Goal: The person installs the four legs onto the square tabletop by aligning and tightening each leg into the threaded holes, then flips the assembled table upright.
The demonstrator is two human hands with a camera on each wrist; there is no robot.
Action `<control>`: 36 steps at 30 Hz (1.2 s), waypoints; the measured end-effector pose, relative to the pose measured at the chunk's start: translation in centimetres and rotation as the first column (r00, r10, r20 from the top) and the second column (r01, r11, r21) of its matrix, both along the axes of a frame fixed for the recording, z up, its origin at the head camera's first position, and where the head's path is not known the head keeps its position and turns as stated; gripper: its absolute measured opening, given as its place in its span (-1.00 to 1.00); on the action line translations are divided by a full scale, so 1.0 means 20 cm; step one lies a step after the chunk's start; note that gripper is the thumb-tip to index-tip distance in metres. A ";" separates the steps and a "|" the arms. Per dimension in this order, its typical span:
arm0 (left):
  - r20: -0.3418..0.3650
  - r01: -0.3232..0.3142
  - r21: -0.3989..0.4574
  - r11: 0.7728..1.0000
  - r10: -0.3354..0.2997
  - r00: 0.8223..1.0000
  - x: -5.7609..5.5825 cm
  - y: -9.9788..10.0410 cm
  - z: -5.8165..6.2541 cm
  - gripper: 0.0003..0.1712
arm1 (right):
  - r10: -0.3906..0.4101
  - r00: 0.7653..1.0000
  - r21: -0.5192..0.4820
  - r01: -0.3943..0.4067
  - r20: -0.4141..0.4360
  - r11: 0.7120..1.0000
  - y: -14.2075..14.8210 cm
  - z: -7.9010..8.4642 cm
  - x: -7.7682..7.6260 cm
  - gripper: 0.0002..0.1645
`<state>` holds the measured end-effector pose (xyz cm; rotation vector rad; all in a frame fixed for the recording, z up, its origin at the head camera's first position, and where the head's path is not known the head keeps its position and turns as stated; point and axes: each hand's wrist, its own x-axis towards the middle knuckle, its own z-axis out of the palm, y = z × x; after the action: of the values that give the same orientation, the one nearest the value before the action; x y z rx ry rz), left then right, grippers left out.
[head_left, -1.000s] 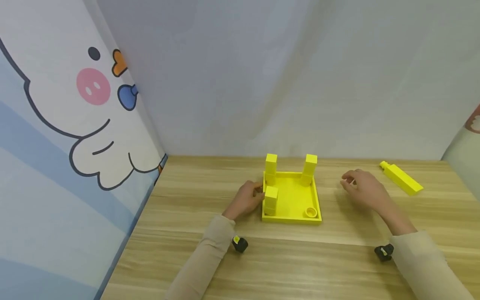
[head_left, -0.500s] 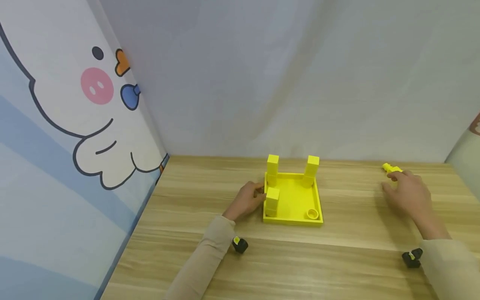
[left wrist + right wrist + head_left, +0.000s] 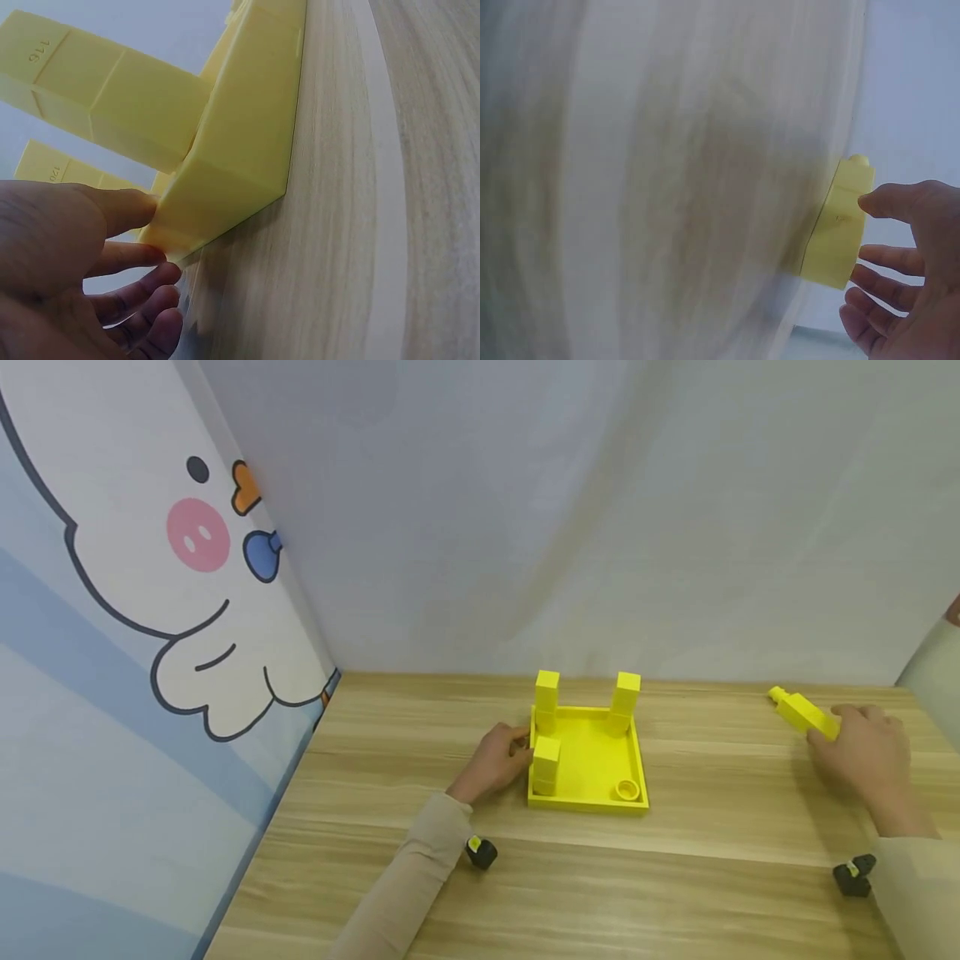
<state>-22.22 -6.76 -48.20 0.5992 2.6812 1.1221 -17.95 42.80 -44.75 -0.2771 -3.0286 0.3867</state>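
Note:
A square yellow tray [image 3: 588, 806] with raised walls lies on the table. Three yellow square posts stand upright in its corners: back left [image 3: 547, 693], back right [image 3: 626, 695] and front left [image 3: 546, 764]. A round socket [image 3: 627, 790] occupies the front right corner. My left hand [image 3: 495, 763] holds the tray's left wall, thumb at the rim and index finger against the outside. To the right, a loose yellow post [image 3: 802, 714] with a narrow round stub lies on its side. My right hand [image 3: 866, 760] is at its near end, thumb touching it; finger contact is unclear.
The wood-grain table [image 3: 675, 893] ends at a pale curtain [image 3: 450, 527] behind. A cartoon-printed cloth [image 3: 112, 693] hangs along the left side. Small black wrist cameras, left [image 3: 482, 852] and right [image 3: 853, 875], are worn below the hands.
My right hand has moved right from beside the tray to the loose post, passing over it to its near end. The left hand stays on the tray, and the posts have not moved.

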 end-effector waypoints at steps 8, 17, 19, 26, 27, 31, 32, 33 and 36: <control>-0.016 -0.029 -0.017 0.999 0.029 0.999 0.01 0.01 0.01 -0.58 | 0.019 0.997 0.022 -0.021 0.070 1.000 0.09 -0.03 0.01 -0.23; -0.015 -0.043 -0.035 0.998 0.043 0.999 0.02 0.02 0.02 -0.58 | 0.067 0.996 0.019 -0.068 0.051 0.998 0.12 -0.04 -0.01 -0.27; -0.016 -0.049 -0.043 0.998 0.049 0.999 0.02 0.02 0.02 -0.58 | 0.061 0.997 0.016 -0.061 0.042 0.998 0.11 -0.04 -0.01 -0.26; -0.020 -0.067 -0.044 0.997 0.066 0.998 0.02 0.02 0.03 -0.56 | 0.032 0.999 0.018 -0.031 -0.024 0.999 0.06 0.00 -0.02 -0.25; -0.022 -0.068 -0.042 0.997 0.067 0.997 0.02 0.02 0.03 -0.56 | 0.032 0.999 0.024 -0.031 -0.034 0.999 0.06 0.01 -0.02 -0.25; -0.019 -0.071 -0.039 0.997 0.071 0.997 0.02 0.02 0.03 -0.57 | 0.045 0.995 0.035 -0.042 -0.086 0.998 0.03 0.04 -0.03 -0.27; -0.014 -0.072 -0.040 0.997 0.071 0.997 0.03 0.02 0.03 -0.57 | 0.047 0.994 0.035 -0.044 -0.101 0.998 0.02 0.05 -0.04 -0.29; -0.008 -0.072 -0.041 0.997 0.072 0.997 0.03 0.02 0.03 -0.56 | 0.051 0.992 0.033 -0.047 -0.114 0.998 0.01 0.06 -0.04 -0.30; 0.001 -0.073 -0.039 0.997 0.074 0.997 0.03 0.02 0.03 -0.54 | 0.066 0.988 0.019 -0.064 -0.139 0.998 -0.01 0.08 -0.04 -0.30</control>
<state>-21.70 -6.29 -47.66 0.4962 2.7370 1.0842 -18.83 42.58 -43.21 -0.1437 -2.9068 0.3719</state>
